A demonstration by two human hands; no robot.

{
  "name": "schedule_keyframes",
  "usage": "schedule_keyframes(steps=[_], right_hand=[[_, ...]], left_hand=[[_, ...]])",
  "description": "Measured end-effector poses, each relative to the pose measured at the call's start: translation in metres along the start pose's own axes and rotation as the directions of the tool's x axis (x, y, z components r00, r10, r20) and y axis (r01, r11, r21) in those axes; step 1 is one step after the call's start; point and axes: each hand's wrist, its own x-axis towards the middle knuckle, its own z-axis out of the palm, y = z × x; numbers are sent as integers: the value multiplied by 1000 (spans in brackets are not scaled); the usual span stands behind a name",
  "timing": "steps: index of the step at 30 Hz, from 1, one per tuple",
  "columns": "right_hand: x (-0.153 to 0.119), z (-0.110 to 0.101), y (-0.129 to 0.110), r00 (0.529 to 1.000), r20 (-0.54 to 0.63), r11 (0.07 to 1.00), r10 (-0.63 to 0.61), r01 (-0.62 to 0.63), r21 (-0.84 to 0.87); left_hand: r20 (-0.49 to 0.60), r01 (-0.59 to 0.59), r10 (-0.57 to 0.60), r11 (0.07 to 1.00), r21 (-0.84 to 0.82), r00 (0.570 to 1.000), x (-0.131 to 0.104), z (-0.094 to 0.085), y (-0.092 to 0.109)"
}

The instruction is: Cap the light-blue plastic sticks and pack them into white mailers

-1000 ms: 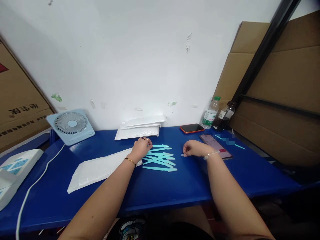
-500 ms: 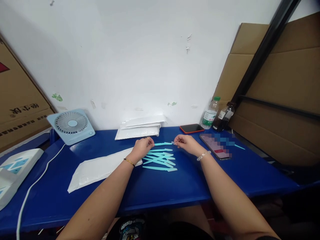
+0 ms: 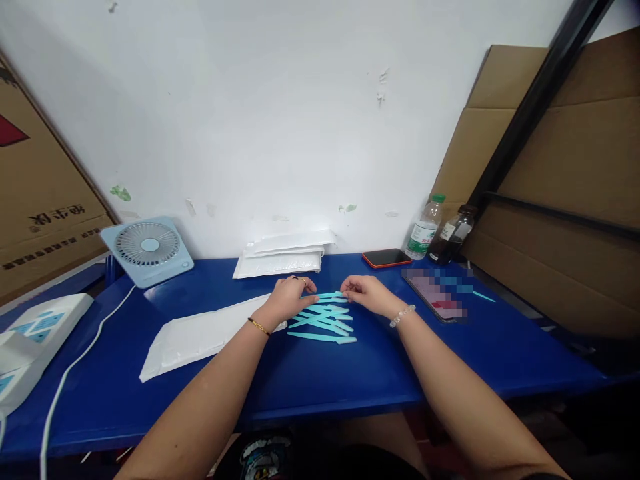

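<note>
Several turquoise eyebrow razors (image 3: 323, 339) lie on the blue table, some crossing one another. At the far side of this group, a turquoise eyebrow razor (image 3: 330, 295) stretches between my two hands. My right hand (image 3: 367, 293) pinches its right end, and the fingertips hide that tip. My left hand (image 3: 290, 298) is at its other end, with thumb and forefinger apart and the thumb tip close to the razor. Under my left wrist, a white padded envelope (image 3: 200, 338) lies flat beside the razors.
Several white envelopes (image 3: 277, 262) are stacked against the wall. A blue fan (image 3: 149, 250) and a white power strip (image 3: 50, 343) are on the left. To the right are an orange-edged phone (image 3: 387, 258), another phone (image 3: 433, 297), a water bottle (image 3: 425, 230) and a dark drink bottle (image 3: 453, 237).
The held razor has come down closer to the others. My right hand has moved left onto its end, where a small pale piece was held apart. My left thumb and forefinger have spread.
</note>
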Motion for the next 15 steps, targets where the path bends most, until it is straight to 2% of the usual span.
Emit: schedule_keyframes(steps=[2, 4, 7, 11, 15], right_hand=[[1, 5, -1, 998, 19, 993, -67, 69, -99], [-1, 11, -7, 989, 100, 975, -110, 127, -180], [-8, 20, -23, 970, 219, 947, -105, 164, -275], [-27, 33, -44, 972, 203, 884, -120, 198, -424], [-46, 43, -53, 986, 145, 798, -83, 153, -583]], left_hand=[[73, -35, 31, 997, 66, 997, -6, -4, -4], [163, -74, 51, 988, 139, 985, -12, -6, -5], [242, -125, 76, 972, 197, 967, -18, -7, 4], [233, -215, 150, 935, 283, 961, -23, 3, 29], [195, -257, 195, 890, 376, 961, -28, 21, 55]])
